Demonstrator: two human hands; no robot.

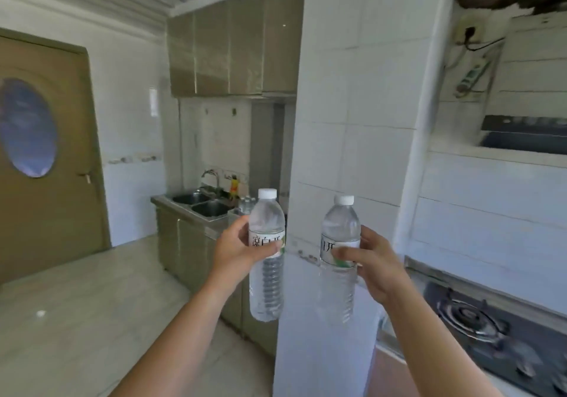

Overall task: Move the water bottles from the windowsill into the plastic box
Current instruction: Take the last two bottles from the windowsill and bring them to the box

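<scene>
From the head view the room is a white-tiled kitchen with a pale tiled floor (92, 304). A brown door (46, 157) with an oval window stands at the far left. Grey wall cupboards (221, 47) hang above a steel tabletop (159, 200) that carries one double sink (202, 203) with one tap (211, 175). A yellow and red bottle (234, 188) stands behind the sink. Just right of the sink, some more clear bottles (247, 205) stand close together; they are too small and blurred to count. A white tiled pillar (352, 120) rises in the middle. At the near right lies one black gas stove (491, 329), with a range hood (524, 134) on the wall above it.

Two water bottles are held up in the air in front of the pillar, both upright with white caps and apart from each other. The left hand (237, 251) grips the left water bottle (266, 255) round its label, fingers and thumb curled about it. The right hand (372, 261) grips the right water bottle (339, 258) the same way, round its label.
</scene>
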